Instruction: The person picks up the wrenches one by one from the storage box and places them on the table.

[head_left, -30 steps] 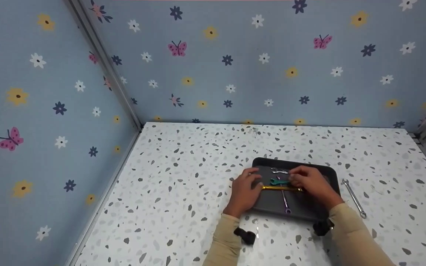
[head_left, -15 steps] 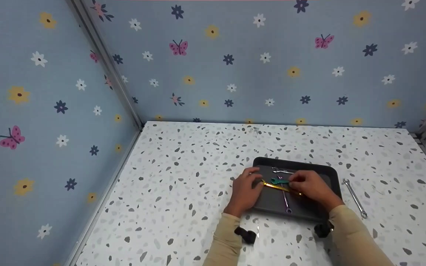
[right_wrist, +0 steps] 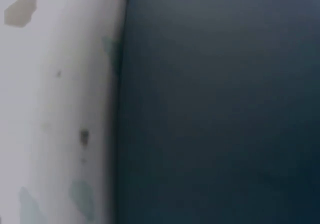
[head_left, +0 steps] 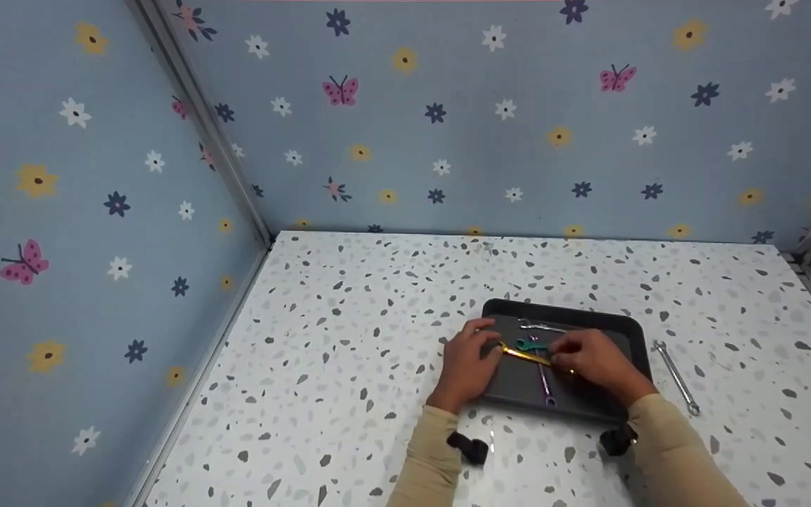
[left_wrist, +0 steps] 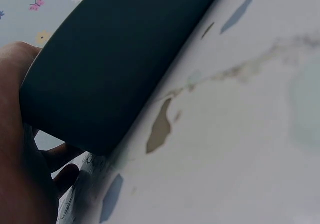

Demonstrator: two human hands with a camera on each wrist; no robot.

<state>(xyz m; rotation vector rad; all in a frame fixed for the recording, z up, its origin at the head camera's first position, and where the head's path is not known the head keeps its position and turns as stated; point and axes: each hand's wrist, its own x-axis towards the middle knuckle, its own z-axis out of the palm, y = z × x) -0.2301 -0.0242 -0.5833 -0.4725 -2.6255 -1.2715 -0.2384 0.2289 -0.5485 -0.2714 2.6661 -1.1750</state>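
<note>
both hands are working at the dark tray (head_left: pixel 560 310): the right hand (head_left: pixel 592 355) is pinching the green wrench (head_left: pixel 533 346) between thumb and fingers, while the left hand (head_left: pixel 465 362) is reaching over the tray's left end, its thumb lying by the tip of the yellow wrench (head_left: pixel 524 355); whether it is gripping tray or wrench, i cannot tell. since a second ago the yellow wrench is sitting differently: it is slanting down to the right rather than lying level, and more of the inner silver wrench (head_left: pixel 543 327) is showing. that is suggesting the wrenches are being shifted about inside the tray, where the purple wrench (head_left: pixel 545 384) is also lying. an outer silver wrench (head_left: pixel 676 377) is resting on the speckled table (head_left: pixel 349 352), right of the tray. the left wrist view is revealing fingertips (left_wrist: pixel 66 178) past the tray's outer wall, which the head view is hiding; the right wrist view is catching only speckled table and a dark surface, probably the tray.
</note>
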